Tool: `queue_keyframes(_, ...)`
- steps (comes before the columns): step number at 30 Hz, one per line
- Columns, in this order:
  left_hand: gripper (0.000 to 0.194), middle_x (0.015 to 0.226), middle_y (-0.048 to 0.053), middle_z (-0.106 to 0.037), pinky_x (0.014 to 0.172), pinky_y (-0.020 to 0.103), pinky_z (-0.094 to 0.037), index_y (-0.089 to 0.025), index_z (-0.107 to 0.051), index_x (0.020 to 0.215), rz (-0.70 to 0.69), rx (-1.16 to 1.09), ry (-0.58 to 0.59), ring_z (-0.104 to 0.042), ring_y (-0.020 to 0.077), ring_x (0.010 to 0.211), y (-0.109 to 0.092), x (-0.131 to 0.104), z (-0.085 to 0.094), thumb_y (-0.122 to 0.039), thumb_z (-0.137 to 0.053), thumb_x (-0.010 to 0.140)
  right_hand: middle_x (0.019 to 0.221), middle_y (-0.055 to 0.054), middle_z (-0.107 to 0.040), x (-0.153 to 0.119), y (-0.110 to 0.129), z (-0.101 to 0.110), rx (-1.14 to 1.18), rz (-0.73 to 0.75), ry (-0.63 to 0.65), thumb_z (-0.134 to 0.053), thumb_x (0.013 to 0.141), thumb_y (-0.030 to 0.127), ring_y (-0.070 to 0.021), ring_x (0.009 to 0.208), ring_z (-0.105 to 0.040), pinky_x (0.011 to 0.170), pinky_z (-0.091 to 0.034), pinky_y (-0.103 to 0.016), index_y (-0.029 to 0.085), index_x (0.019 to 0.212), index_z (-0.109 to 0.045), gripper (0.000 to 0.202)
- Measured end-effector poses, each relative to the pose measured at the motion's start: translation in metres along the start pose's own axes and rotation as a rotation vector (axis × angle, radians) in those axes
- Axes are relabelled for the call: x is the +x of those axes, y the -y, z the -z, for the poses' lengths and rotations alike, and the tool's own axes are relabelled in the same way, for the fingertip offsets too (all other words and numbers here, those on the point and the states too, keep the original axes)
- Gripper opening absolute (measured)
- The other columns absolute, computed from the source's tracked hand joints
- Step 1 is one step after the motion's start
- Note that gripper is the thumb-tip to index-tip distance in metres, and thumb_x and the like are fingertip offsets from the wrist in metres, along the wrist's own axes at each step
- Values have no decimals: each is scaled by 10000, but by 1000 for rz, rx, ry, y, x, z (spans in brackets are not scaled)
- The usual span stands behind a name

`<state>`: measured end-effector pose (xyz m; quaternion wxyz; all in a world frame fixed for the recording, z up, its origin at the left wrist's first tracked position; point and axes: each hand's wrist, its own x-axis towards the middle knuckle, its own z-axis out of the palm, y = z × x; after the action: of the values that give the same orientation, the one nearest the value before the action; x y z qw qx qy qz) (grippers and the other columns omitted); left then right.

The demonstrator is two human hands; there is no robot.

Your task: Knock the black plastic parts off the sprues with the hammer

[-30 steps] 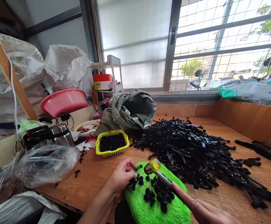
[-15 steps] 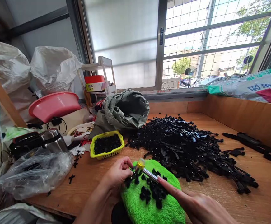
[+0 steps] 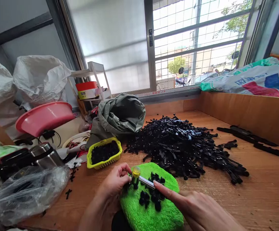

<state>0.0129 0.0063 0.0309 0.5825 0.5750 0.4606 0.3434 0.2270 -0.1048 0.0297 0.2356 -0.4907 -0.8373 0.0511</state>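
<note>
My right hand (image 3: 189, 200) grips a small hammer (image 3: 147, 182) with a metal handle and a yellow head, its index finger stretched along the handle. The head is at the far left part of a bright green fluffy cloth (image 3: 163, 213), directly over a small black part. Beside the head, my left hand (image 3: 115, 181) is closed in a pinch at the cloth's edge; what lies between its fingertips is mostly hidden, apparently a small black piece. Several loose black plastic parts (image 3: 144, 199) rest on the cloth between the hands.
Behind the cloth spreads a large heap of black plastic pieces (image 3: 175, 144). A yellow basket (image 3: 105, 163) of black parts stands left of it, before an open grey sack (image 3: 96, 130). Further left are a plastic bag (image 3: 45, 183) and a steel flask (image 3: 49, 157). A wooden board (image 3: 245, 107) borders the right.
The camera view has turned to the right, so the scene sits further left. The hammer stays close to the left hand, its head now more upright over the black part.
</note>
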Motion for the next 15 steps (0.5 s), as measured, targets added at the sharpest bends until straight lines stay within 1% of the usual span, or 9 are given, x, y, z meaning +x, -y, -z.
queue_keyframes(2,170,483,-74,-437,466,159,-249,-164,-451,577,13,-53,20,-382,56,469,1,1,-2,-122,-584,479,1003,-40,-612,0,0,-1,64,23,-9,-222,833,137,-210,849,-596,665,-466,-286,303,1389,-151,585)
queue_keyframes(3,175,484,-72,-446,470,161,-258,-165,-449,575,26,-72,24,-387,57,468,2,1,-3,-125,-587,475,996,-51,-613,0,-1,-3,44,11,7,-227,823,134,-222,846,-597,658,-468,-299,288,1392,-143,595)
queue_keyframes(6,183,479,-68,-459,464,159,-256,-165,-440,572,36,-113,20,-393,54,458,8,1,-4,-136,-593,475,715,-32,-616,0,-4,-8,-86,-56,73,-238,792,112,-258,611,-609,508,-458,-336,340,1365,-231,616)
queue_keyframes(7,190,478,-70,-457,458,159,-253,-166,-438,577,34,-132,21,-397,54,456,10,1,-4,-141,-597,475,706,-23,-612,0,-4,-8,-71,-38,61,-231,801,113,-251,599,-606,504,-454,-330,362,1356,-245,608)
queue_keyframes(9,202,470,-77,-443,434,159,-235,-171,-443,600,43,-174,21,-389,51,432,14,1,-3,-156,-602,477,909,-35,-623,0,-5,-8,59,9,-16,-215,840,134,-233,774,-606,614,-465,-315,340,1371,-211,570)
queue_keyframes(10,202,458,-84,-429,418,159,-219,-173,-447,611,52,-177,22,-369,47,410,15,1,-2,-164,-602,481,954,-39,-618,0,-4,-7,91,21,-34,-217,848,151,-227,802,-602,633,-464,-307,325,1377,-200,557)
queue_keyframes(11,199,445,-89,-419,405,159,-202,-174,-451,617,61,-170,19,-346,42,390,15,1,-2,-165,-598,483,951,-46,-619,0,-3,-6,83,13,-30,-226,844,158,-230,797,-602,627,-467,-309,307,1382,-188,560)
queue_keyframes(14,182,433,-88,-426,394,153,-190,-169,-446,598,57,-161,-3,-323,34,380,16,2,-3,-139,-575,473,734,-33,-624,-3,0,-5,-79,-38,40,-247,794,129,-241,614,-607,511,-461,-320,327,1370,-221,610)
queue_keyframes(15,181,447,-81,-446,403,150,-210,-167,-444,597,50,-183,-2,-346,37,394,17,2,-3,-130,-569,472,751,-34,-627,-4,0,-5,-87,-33,30,-243,786,117,-236,621,-610,511,-461,-313,335,1368,-222,622)
